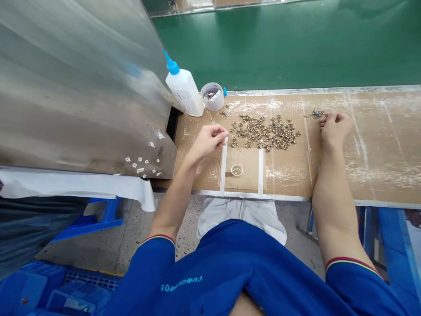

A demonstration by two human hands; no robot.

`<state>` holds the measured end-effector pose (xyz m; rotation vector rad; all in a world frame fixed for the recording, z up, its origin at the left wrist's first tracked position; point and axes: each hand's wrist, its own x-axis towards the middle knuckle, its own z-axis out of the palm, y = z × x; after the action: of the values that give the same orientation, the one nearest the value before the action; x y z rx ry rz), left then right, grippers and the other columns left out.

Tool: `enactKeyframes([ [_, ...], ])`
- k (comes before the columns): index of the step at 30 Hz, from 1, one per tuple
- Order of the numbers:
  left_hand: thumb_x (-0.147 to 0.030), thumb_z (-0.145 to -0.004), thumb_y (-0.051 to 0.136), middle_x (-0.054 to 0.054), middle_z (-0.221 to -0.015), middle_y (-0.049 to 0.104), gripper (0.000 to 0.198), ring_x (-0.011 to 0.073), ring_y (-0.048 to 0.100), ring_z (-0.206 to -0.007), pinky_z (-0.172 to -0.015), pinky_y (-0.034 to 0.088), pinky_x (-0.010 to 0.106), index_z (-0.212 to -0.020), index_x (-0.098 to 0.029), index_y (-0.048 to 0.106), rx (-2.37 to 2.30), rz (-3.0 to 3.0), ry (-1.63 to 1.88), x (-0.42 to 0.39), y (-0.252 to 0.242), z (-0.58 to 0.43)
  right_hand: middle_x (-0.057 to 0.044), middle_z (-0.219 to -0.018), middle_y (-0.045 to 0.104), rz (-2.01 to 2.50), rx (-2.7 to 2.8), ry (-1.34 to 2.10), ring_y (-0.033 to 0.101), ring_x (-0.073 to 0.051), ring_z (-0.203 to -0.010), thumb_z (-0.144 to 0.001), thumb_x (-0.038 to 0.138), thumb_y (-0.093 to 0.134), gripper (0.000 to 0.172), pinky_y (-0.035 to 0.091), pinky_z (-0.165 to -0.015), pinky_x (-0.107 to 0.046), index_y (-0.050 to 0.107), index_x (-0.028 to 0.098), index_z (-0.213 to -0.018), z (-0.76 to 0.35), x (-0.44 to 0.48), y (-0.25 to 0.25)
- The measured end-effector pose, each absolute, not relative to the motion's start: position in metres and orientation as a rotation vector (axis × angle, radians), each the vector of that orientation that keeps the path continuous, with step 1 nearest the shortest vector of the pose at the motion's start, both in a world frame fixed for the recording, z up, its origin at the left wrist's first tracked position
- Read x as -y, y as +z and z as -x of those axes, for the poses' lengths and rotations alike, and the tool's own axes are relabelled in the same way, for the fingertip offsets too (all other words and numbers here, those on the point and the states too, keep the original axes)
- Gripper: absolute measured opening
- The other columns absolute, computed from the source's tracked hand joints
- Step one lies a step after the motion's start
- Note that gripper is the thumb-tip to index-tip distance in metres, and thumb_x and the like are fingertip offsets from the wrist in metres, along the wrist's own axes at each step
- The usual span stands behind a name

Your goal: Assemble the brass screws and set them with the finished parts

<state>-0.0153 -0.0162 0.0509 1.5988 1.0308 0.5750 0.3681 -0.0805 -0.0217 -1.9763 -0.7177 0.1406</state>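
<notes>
Nearest the camera is your royal-blue fabric shirt [263, 272], its short sleeves edged in red and yellow. At the far left stands a large, dull-silver metal panel [92, 87] with small white stickers near its lower right corner. Right of it, a white plastic bottle with a pointed blue nozzle [186, 93] stands upright on the brown cardboard-covered bench [378, 145]. Your left hand [210, 139] is just nearer than the bottle, thumb and fingertips drawn together; whether they pinch anything, you cannot tell. Beyond it sits a whitish tape roll [215, 105] with scraps inside. Next, between two white strips, is a small, round, clear cup [232, 171]. Farther and rightward spreads a heap of small brass-and-dark metal parts [253, 129]. Well right of that lies a little cluster of dark, bluish parts [316, 113]. Your right hand [335, 127] is at its right edge, fingers bent; you cannot tell whether they grip one.
</notes>
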Motion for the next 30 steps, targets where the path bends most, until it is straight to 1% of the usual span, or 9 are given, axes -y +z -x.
enactKeyframes([
  [5,-0.016,-0.085,0.073,0.008,-0.083,0.077,0.008,0.0108,0.074,-0.072,-0.075,0.06,0.023,-0.09,-0.01,0.072,-0.962,-1.292,0.45,-0.017,0.027,-0.002,0.001,-0.062,0.056,1.983,0.518,0.21,0.051,-0.011,-0.056,-0.099,0.006,0.047,0.033,0.043,-0.065,-0.027,0.058,0.017,-0.071,-0.36,0.08,-0.012],
  [9,-0.015,-0.083,0.075,0.01,-0.095,0.08,0.022,0.0151,0.079,-0.087,-0.088,0.063,0.026,-0.104,-0.01,0.074,-0.941,-1.165,0.424,-0.014,0.023,0.011,0.0,-0.065,0.06,2.022,0.58,0.195,0.055,-0.012,-0.059,-0.097,0.005,0.051,0.032,0.045,-0.069,-0.026,0.061,0.016,-0.069,-0.362,0.081,-0.014],
  [13,-0.019,-0.082,0.079,0.011,-0.095,0.08,0.025,0.018,0.079,-0.086,-0.086,0.065,0.028,-0.105,-0.01,0.075,-0.869,-1.149,0.41,-0.01,0.018,0.016,-0.001,-0.068,0.063,2.052,0.668,0.136,0.059,-0.012,-0.064,-0.093,0.003,0.055,0.03,0.047,-0.074,-0.026,0.063,0.014,-0.066,-0.365,0.083,-0.018],
  [18,-0.023,-0.08,0.082,0.012,-0.092,0.079,0.025,0.0179,0.078,-0.084,-0.085,0.065,0.031,-0.099,-0.008,0.077,-0.833,-1.212,0.432,-0.009,0.009,0.009,0.002,-0.066,0.062,2.07,0.668,0.155,0.055,-0.01,-0.06,-0.089,0.001,0.056,0.028,0.046,-0.071,-0.025,0.063,0.014,-0.065,-0.362,0.084,-0.014],
  [23,-0.027,-0.078,0.084,0.013,-0.1,0.079,0.022,0.0153,0.076,-0.086,-0.08,0.063,0.026,-0.086,-0.009,0.074,-0.82,-1.355,0.539,-0.009,0.007,0.008,0.002,-0.065,0.061,1.94,0.612,0.261,0.051,-0.009,-0.056,-0.091,0.0,0.051,0.027,0.043,-0.063,-0.025,0.063,0.016,-0.074,-0.35,0.082,-0.001],
  [25,-0.029,-0.08,0.083,0.013,-0.1,0.079,0.023,0.0141,0.075,-0.085,-0.078,0.062,0.025,-0.083,-0.01,0.07,-0.801,-1.338,0.562,-0.008,0.008,0.007,0.001,-0.067,0.062,1.842,0.643,0.311,0.05,-0.009,-0.055,-0.096,0.005,0.048,0.026,0.041,-0.059,-0.025,0.064,0.017,-0.079,-0.335,0.082,0.006],
  [27,-0.03,-0.083,0.081,0.012,-0.095,0.078,0.024,0.0131,0.075,-0.081,-0.076,0.061,0.025,-0.085,-0.011,0.066,-0.785,-1.325,0.559,-0.005,0.01,0.005,0.0,-0.07,0.063,1.751,0.833,0.39,0.051,-0.01,-0.056,-0.1,0.015,0.052,0.022,0.043,-0.058,-0.025,0.066,0.019,-0.083,-0.311,0.086,0.012],
  [29,-0.03,-0.086,0.079,0.009,-0.088,0.076,0.024,0.0118,0.072,-0.075,-0.072,0.059,0.025,-0.086,-0.012,0.063,-0.758,-1.343,0.555,-0.002,0.01,0.001,0.0,-0.075,0.066,1.65,1.137,0.585,0.056,-0.011,-0.06,-0.101,0.034,0.06,0.021,0.047,-0.059,-0.026,0.069,0.021,-0.088,-0.281,0.092,0.017],
  [30,-0.03,-0.087,0.078,0.008,-0.085,0.075,0.024,0.0109,0.07,-0.073,-0.07,0.058,0.024,-0.086,-0.012,0.062,-0.738,-1.356,0.555,0.0,0.009,-0.001,0.0,-0.076,0.067,1.58,1.285,0.714,0.058,-0.011,-0.062,-0.099,0.045,0.063,0.026,0.048,-0.059,-0.026,0.071,0.022,-0.09,-0.264,0.097,0.018],
])
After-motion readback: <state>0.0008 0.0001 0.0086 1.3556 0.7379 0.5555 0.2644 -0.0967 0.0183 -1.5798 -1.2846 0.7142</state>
